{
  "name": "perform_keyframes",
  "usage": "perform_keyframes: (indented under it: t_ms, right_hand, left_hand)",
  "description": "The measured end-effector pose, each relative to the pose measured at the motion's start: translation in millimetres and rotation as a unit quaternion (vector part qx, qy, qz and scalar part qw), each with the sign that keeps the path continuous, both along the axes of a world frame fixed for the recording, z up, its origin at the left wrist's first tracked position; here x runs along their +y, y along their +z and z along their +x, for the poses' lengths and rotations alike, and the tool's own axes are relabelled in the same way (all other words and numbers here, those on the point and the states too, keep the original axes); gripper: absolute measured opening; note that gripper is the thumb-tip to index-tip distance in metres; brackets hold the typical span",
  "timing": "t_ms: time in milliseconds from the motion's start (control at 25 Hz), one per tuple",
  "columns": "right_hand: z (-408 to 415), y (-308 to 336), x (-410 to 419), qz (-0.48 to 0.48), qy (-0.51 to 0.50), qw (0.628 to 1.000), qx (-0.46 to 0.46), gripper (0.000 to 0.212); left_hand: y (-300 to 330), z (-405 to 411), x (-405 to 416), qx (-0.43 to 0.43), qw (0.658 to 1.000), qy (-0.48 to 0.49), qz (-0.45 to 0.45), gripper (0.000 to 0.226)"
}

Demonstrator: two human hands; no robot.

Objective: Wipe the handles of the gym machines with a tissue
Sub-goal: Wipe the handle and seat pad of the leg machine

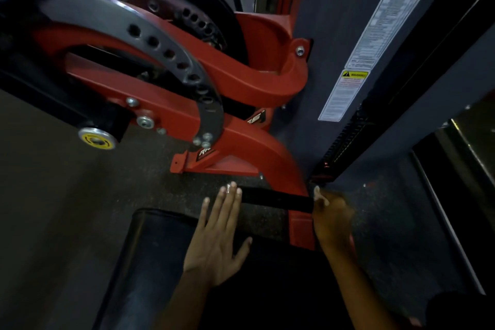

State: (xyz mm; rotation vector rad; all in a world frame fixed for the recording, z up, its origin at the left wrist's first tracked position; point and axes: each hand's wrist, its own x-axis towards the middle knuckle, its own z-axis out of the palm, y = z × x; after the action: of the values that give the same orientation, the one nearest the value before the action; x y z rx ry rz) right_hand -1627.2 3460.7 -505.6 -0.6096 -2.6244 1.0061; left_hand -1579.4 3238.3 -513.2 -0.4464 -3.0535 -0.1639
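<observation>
Hands (pixel 218 233) (pixel 330 218) at handle (pixel 276 199) ends

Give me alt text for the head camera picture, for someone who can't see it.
Two hands reach a black handle on a red gym machine: the left hand flat at its end, the right hand curled at its base.

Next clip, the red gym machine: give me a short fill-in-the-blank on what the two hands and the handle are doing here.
1. The left hand lies with its fingers ____ , fingertips at the free end of the black handle.
2. The right hand is at the end of the handle that joins the ____ frame.
3. The round knob at the left has a ____ centre.

Missing words: straight; red; yellow
</observation>
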Motion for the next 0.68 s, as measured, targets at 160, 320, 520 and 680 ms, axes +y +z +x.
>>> perform_keyframes:
  t_ms: [160,320,520,680]
  right_hand:
    - [8,-2,-53,0.032,0.194,0.98,0.027,0.038]
    - [7,-9,-98,0.051,0.291,0.954,0.044,0.033]
    - [-10,-2,-99,0.089,0.338,0.936,0.044,0.029]
    - [-20,4,-77,0.159,0.352,0.923,0.002,0.027]
  left_hand:
    - [-6,-1,3,-0.027,1.0,0.01,-0.013,0.093]
    - [-10,-10,0,-0.016,1.0,0.006,-0.006,0.098]
    - [-13,-16,2,-0.023,0.999,0.015,-0.022,0.099]
    - [-12,-15,2,-0.019,1.0,0.02,-0.007,0.094]
